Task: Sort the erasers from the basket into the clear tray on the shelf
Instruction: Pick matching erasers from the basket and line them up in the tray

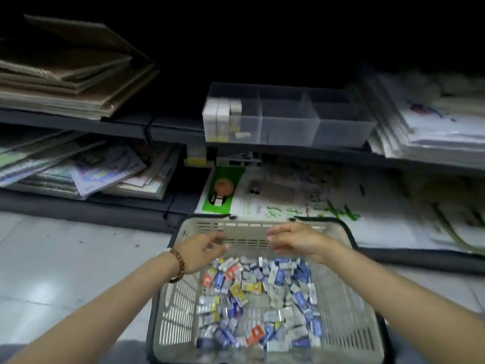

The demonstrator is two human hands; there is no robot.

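From the head camera, a pale plastic basket (168, 298) with slotted walls sits on the tiled floor (65, 258), near and in the middle. Its bottom is covered with a loose heap of small wrapped erasers (257, 298), mostly blue and white, with a few orange and yellow ones among them.

Both hands hang over the far end of the basket, above the heap and apart from each other. The left hand (202, 249), with a wooden bead bracelet (179, 265) on its wrist, has its fingers loosely bent, and nothing shows in them. The right hand (299, 240) has its fingers stretched out and relaxed, pointing left, also holding nothing.

Farther back, the clear tray (341, 127) rests on a dark shelf (126, 124), split by dividers into compartments. In its left compartment white boxes (217, 116) stand against the left wall, with one small loose eraser (242, 134) lying just beside them.

Flattened cardboard (65, 82) is piled at the far left of the shelf, and stacked paper (433, 127) lies at the right. On the level below lie magazines (91, 169) at the left and a phone (271, 191) near the middle
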